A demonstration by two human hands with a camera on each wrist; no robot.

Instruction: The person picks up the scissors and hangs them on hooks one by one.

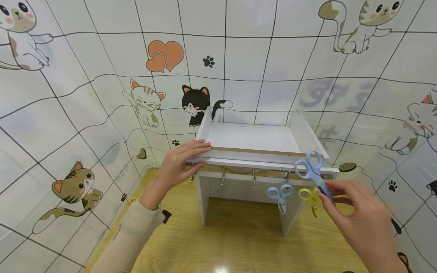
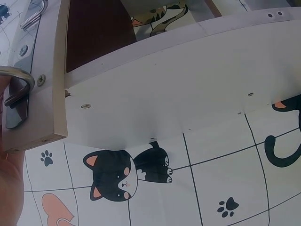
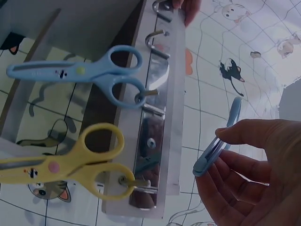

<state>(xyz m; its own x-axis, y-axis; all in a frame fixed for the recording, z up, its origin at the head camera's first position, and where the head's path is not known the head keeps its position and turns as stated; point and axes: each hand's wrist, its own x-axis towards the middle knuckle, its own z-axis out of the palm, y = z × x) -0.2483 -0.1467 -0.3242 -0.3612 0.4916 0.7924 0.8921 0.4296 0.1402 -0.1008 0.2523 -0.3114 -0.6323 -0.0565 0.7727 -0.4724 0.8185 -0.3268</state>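
Note:
My right hand [image 1: 363,212] pinches a pair of blue scissors [image 1: 312,168] by the blade end, handles pointing up, in front of the right end of a small white shelf [image 1: 252,138]. In the right wrist view, thumb and fingers hold these scissors [image 3: 218,146] edge-on. My left hand [image 1: 182,163] grips the shelf's left front edge, fingers on top and thumb below. Beneath that edge runs a metal rail with several hooks [image 1: 254,178]. Another pair of blue scissors [image 3: 108,75] and a pair of yellow scissors [image 3: 89,162] hang from two right-hand hooks by a handle loop.
The shelf stands on two side panels [image 1: 203,197] over a wood-grain surface [image 1: 239,242]. White sheeting with cat drawings [image 1: 246,57] surrounds it at the back and sides. Something yellow [image 1: 134,198] lies partly hidden behind my left wrist.

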